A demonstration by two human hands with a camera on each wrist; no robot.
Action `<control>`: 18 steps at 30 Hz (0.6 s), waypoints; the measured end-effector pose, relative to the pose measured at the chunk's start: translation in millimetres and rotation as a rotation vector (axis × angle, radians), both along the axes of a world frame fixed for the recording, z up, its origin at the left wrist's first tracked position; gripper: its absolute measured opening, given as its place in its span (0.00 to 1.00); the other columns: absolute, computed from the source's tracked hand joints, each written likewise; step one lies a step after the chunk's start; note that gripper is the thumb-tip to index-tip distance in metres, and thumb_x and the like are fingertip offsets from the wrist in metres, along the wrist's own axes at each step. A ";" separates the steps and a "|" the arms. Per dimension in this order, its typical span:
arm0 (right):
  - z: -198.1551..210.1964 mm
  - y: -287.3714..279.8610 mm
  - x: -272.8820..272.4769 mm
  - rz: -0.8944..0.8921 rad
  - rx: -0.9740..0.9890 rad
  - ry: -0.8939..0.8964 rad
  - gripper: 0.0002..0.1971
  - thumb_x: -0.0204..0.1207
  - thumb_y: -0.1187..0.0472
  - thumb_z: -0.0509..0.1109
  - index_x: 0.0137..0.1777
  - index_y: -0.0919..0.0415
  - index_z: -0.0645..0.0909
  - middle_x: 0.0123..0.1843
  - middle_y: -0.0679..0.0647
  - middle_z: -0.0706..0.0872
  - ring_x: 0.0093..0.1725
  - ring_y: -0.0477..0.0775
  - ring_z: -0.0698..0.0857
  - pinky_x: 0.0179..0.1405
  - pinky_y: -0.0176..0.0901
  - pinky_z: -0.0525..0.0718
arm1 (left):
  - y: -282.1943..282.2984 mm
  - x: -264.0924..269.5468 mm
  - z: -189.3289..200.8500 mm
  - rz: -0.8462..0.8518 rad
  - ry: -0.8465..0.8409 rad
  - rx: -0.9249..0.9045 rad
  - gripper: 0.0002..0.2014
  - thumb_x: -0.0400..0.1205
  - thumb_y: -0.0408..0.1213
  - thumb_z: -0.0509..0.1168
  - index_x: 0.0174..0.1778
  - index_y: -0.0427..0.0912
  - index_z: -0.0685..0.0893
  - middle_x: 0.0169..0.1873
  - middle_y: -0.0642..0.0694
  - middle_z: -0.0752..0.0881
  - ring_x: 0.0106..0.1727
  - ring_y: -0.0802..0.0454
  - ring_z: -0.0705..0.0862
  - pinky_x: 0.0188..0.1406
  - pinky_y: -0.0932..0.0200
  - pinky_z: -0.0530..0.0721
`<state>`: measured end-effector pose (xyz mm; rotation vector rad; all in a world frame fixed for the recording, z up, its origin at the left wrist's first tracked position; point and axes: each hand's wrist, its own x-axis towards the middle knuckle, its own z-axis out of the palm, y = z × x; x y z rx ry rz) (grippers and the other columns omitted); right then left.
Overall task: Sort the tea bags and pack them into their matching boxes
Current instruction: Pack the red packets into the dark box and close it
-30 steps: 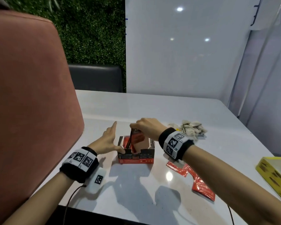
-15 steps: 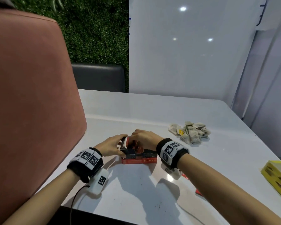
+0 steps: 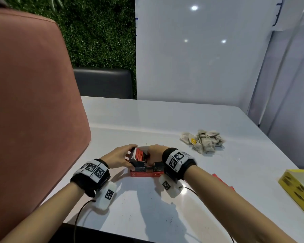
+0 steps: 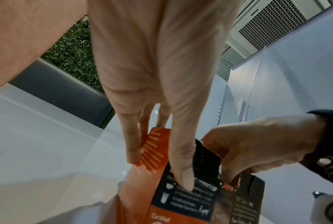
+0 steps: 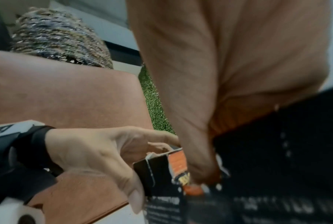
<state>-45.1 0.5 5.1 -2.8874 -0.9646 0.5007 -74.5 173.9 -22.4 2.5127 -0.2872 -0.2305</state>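
Note:
A red and black tea box (image 3: 144, 170) stands open on the white table (image 3: 165, 120). Several red tea bags (image 3: 139, 153) stand upright inside it. My left hand (image 3: 131, 157) grips the box's left end, thumb on the black front panel (image 4: 192, 195) and fingers on the orange side. My right hand (image 3: 150, 155) reaches down into the box with curled fingers, pinching the red tea bags there; its fingertips are hidden. More red tea bags (image 3: 224, 181) lie on the table, partly under my right forearm. A pile of beige tea bags (image 3: 203, 141) lies at the back right.
A yellow box (image 3: 298, 188) sits at the table's right edge. A pink chair back (image 3: 33, 102) rises close on the left, and a dark chair (image 3: 104, 83) stands behind the table. A cable (image 3: 77, 218) trails off the front edge.
My right hand has gone down into the box with the red tea bag it held above it. My left hand has closed round the box's left end.

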 end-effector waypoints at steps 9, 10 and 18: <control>-4.8 2.2 -6.7 -0.051 0.122 0.030 0.24 0.75 0.68 0.67 0.72 0.61 0.71 0.63 0.62 0.83 0.63 0.63 0.82 0.66 0.51 0.77 | -3.7 5.7 -1.1 0.000 -0.013 0.028 0.41 0.70 0.34 0.77 0.77 0.43 0.65 0.69 0.44 0.76 0.67 0.51 0.76 0.64 0.62 0.74; -2.6 1.4 -10.7 -0.056 0.124 0.013 0.24 0.76 0.67 0.67 0.72 0.61 0.71 0.64 0.62 0.83 0.63 0.63 0.81 0.66 0.51 0.78 | -4.6 5.8 -0.8 0.000 -0.012 0.030 0.40 0.70 0.34 0.77 0.77 0.43 0.65 0.69 0.44 0.76 0.67 0.50 0.76 0.64 0.61 0.74; 20.5 -64.3 -33.3 -0.296 0.596 -0.254 0.13 0.77 0.67 0.69 0.60 0.68 0.83 0.55 0.63 0.88 0.54 0.60 0.86 0.54 0.41 0.80 | -11.7 -1.0 3.3 0.023 0.070 0.105 0.48 0.70 0.39 0.77 0.81 0.43 0.54 0.75 0.40 0.67 0.76 0.45 0.67 0.74 0.52 0.67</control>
